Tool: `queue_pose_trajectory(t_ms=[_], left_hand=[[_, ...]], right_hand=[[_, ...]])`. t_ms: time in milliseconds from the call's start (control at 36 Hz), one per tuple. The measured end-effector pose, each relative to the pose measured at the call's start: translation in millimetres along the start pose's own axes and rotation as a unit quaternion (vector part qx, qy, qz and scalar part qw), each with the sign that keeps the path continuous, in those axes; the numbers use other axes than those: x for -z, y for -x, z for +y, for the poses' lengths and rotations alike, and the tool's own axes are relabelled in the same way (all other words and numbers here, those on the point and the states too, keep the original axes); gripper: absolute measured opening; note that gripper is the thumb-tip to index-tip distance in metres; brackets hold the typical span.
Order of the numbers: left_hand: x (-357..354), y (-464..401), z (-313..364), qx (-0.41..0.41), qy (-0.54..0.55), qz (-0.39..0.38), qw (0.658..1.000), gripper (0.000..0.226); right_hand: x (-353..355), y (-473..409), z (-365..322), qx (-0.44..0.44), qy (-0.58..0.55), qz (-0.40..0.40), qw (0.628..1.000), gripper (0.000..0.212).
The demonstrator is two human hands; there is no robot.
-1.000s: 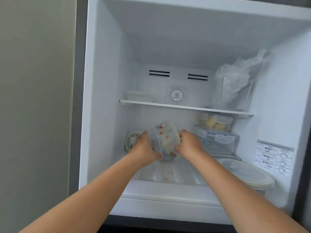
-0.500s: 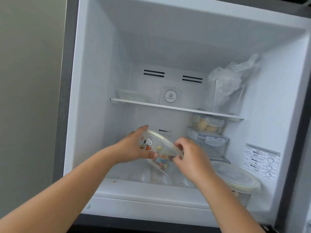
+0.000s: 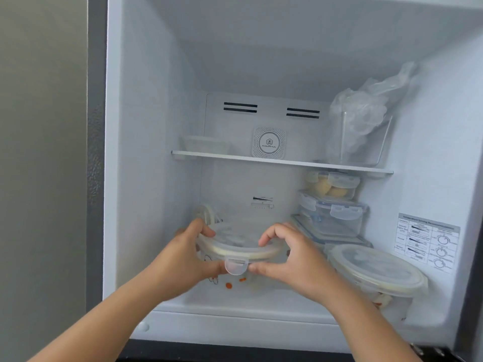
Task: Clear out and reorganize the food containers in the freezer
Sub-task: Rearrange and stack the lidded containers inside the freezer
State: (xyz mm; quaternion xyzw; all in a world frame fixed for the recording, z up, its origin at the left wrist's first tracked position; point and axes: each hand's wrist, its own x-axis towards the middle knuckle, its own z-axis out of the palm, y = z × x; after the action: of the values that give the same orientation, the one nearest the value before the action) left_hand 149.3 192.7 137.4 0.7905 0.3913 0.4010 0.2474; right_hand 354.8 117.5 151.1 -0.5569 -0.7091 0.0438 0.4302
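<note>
A round clear container (image 3: 235, 257) with a cartoon print and a clip lid sits upright at the front of the freezer's lower compartment. My left hand (image 3: 183, 259) grips its left side, thumb over the lid rim. My right hand (image 3: 290, 254) grips its right side, fingers curled on the rim. A second round lidded container (image 3: 376, 273) stands at the front right. Stacked clip-lid boxes (image 3: 334, 215) stand behind it, the top one (image 3: 332, 185) holding yellow pieces.
The upper shelf (image 3: 282, 162) carries a clear tub stuffed with a plastic bag (image 3: 363, 121) on the right and a small shallow tray (image 3: 206, 145) on the left. A round lid or container (image 3: 206, 212) leans at the back left. A sticker (image 3: 426, 241) is on the right wall.
The printed container went from tilted on its side between my hands to upright and level, nearer the front of the compartment. Both hands shifted to its lid rim.
</note>
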Motion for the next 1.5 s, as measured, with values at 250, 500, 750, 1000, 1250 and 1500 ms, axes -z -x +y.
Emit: queue_pose_trajectory(t_ms=[250,500,750,1000,1250,1500], left_hand=[[-1,8,0,-0.015,-0.06,-0.023,0.998,0.066],[3,9,-4,-0.029,-0.067,-0.053,0.996,0.072],[12,22,-3,-0.129,-0.036,-0.062,0.989,0.063],[16,30,-7,-0.118,-0.053,-0.094,0.987,0.07],[15,28,-6,-0.164,-0.184,-0.045,0.968,0.07],[18,25,-2,-0.182,-0.2,-0.043,0.962,0.058]], right_hand=[[2,11,-3,0.017,-0.038,-0.001,0.999,0.035],[-6,19,1,0.027,-0.075,0.027,0.996,0.032],[-6,35,5,0.061,-0.034,0.067,0.995,0.046],[6,37,25,0.042,0.035,-0.019,0.998,0.068],[6,38,27,0.077,0.051,0.033,0.995,0.046],[0,38,23,0.103,0.055,0.04,0.992,0.039]])
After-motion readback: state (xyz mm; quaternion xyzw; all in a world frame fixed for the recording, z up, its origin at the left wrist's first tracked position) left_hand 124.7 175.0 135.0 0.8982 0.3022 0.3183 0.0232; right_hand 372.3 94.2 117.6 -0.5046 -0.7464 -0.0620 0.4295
